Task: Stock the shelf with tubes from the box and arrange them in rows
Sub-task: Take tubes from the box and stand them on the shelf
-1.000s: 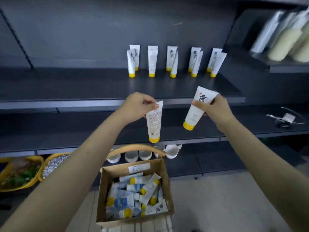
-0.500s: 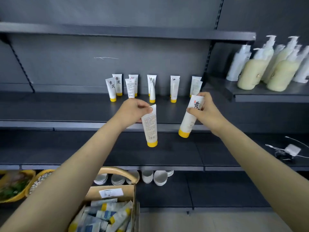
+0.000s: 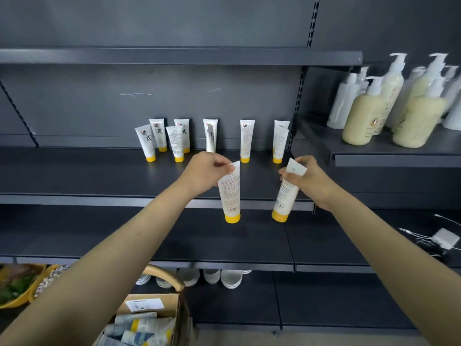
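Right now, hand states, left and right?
Left hand: pinching left tube by its crimped top.
Right hand: gripping right tube near its top.

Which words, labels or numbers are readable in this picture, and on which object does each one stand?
"黄芪": on the two leftmost shelf tubes.
Fine print and barcode on the tube in the left hand: too small to read.
Print on the second tube, in the right hand: too small.
Vertical print on the pump bottles: blurred.
White label on the box: too small.
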Demonstrator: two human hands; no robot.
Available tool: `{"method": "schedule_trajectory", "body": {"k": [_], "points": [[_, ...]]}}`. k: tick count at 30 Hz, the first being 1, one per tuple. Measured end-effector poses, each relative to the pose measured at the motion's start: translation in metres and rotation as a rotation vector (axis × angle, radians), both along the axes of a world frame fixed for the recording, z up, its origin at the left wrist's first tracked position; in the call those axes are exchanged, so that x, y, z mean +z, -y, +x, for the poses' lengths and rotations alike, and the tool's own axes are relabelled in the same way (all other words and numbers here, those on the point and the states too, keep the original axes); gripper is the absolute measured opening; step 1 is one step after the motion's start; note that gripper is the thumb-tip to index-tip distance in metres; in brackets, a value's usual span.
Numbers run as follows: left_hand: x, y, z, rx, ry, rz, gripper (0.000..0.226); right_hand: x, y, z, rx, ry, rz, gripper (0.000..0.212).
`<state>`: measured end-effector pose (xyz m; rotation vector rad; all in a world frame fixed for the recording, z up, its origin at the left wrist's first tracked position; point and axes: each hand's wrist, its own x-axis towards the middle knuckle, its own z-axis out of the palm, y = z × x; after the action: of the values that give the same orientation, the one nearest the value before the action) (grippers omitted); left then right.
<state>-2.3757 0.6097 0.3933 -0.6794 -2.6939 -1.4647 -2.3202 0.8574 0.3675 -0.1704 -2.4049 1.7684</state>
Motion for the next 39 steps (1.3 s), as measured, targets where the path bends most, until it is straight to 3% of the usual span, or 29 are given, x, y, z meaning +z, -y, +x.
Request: {"method": "schedule_trajectory", "body": {"k": [3, 10, 16, 22, 39], "points": [[-0.004, -0.013, -0.026, -0.006, -0.013, 0.006, 0.014, 0.001, -0.011, -0.018, -0.014, -0.023, 0.101, 0.022], [-0.016, -0.049, -0.113, -0.08, -0.04, -0.018, 0.016, -0.002, -0.034, -0.081, -0.095, -0.11, 0.164, 0.02], [-0.037, -0.069, -0.192, -0.126, -0.068, -0.04, 0.016, -0.016, -0.047, -0.144, -0.168, -0.122, 0.553, 0.025], [-0.044, -0.082, -0.231, -0.124, -0.09, -0.109, 0.02, -0.028, -0.061, -0.182, -0.228, -0.068, 0.789, 0.039], [-0.031, -0.094, -0.26, -0.196, 0.011, -0.201, 0.018, 0.008, -0.087, -0.226, -0.01, 0.113, 0.83, 0.025]]}}
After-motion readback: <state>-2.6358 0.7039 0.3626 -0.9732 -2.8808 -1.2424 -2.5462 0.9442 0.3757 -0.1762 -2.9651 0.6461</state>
